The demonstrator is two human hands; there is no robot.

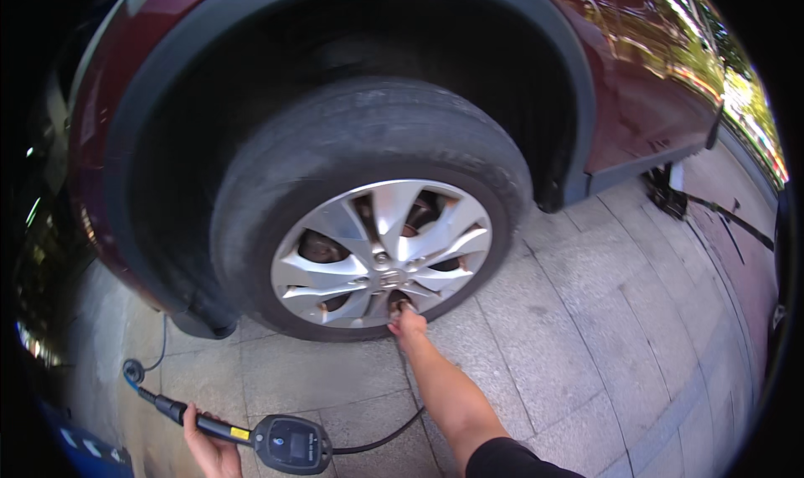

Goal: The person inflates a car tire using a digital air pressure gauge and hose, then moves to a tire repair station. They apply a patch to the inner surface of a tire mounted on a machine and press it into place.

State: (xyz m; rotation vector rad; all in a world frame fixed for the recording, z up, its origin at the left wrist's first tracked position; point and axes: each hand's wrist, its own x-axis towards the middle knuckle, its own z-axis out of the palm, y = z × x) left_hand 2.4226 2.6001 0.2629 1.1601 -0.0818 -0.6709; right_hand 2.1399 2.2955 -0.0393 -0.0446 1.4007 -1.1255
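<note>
My left hand (pixel 211 443) is wrapped round the black handle of a digital tire inflator gauge (pixel 293 444), held low over the paving. A black air hose (pixel 381 441) leaves the gauge's right end and curves up behind my right forearm. My right hand (pixel 408 326) reaches to the lower part of the silver alloy wheel (pixel 389 214), just below its hub. Its fingers are closed round the hose's end at an opening between the spokes; the valve itself is hidden. The black tire (pixel 368 135) stands on the ground, under the wheel arch.
A dark red car body (pixel 636 84) with grey arch trim (pixel 578 68) rises over the wheel. At the right, a black jack (pixel 667 195) with a long bar stands by the sill. Another thin hose (pixel 163 344) runs from the handle's far end toward the car. Grey paving slabs (pixel 578 302) cover the ground.
</note>
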